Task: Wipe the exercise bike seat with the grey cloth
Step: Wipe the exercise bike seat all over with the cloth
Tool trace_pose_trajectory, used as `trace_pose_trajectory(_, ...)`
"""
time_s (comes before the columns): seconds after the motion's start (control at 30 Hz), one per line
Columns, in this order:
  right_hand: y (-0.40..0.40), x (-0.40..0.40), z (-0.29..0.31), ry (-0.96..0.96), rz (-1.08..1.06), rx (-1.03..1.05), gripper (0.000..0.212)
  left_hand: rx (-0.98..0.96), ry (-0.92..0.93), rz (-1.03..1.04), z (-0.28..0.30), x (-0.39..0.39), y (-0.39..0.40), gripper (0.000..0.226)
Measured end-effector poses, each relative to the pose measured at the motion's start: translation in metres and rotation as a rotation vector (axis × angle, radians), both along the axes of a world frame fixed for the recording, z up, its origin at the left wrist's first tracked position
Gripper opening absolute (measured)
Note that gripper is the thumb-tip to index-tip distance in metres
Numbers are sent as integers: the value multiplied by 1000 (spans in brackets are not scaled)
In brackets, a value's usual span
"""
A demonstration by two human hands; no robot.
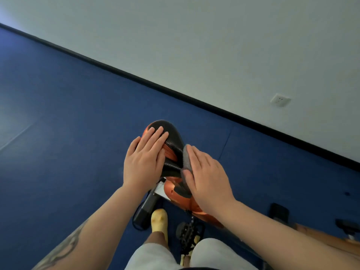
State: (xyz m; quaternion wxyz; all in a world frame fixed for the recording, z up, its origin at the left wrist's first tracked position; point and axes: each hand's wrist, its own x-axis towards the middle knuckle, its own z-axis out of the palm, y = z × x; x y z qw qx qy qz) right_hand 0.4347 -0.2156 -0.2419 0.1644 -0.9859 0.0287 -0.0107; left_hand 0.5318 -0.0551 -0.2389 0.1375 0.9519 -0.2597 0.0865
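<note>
The exercise bike seat (171, 143) is black with orange trim and points away from me toward the wall. My left hand (145, 158) lies flat on its left side, fingers spread toward the nose. My right hand (206, 176) presses the grey cloth (187, 159) against the seat's right rear edge. Only a folded strip of the cloth shows beyond my fingers; the rest is hidden under the palm. The rear of the seat is covered by both hands.
The orange bike body (181, 193) and a black pedal (188, 233) sit below the seat. My foot in a yellow sock (159, 221) stands on the blue floor (68, 123). A white wall with a socket (280, 99) rises behind. Black equipment parts (279, 211) lie at right.
</note>
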Motion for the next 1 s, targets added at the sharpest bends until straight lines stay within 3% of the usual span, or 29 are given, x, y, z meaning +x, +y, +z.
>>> trace_pose_trajectory(0.1, -9, -18, -3, -5, 44, -36, 63, 9, -12, -1, 0, 1, 0, 44)
trace_pose_trajectory(0.33, 17, 35, 3, 57, -133, -39, 63, -9, -6, -20, -2, 5, 2, 43)
trace_pose_trajectory(0.53, 14, -14, 0, 49, -111, -115, 63, -98, 139, -131, -2, 10, 28, 47)
trace_pose_trajectory(0.73, 66, 43, 4, -19, -319, -90, 64, -277, 273, -94, -14, 4, 49, 51)
trace_pose_trajectory(0.9, 63, 2, -4, 21, -60, -244, 62, -319, 300, -143, -15, 5, 52, 51)
trace_pose_trajectory(1.0, 63, -2, -7, 18, -150, -222, 61, -309, 300, -174, -15, 9, 55, 51)
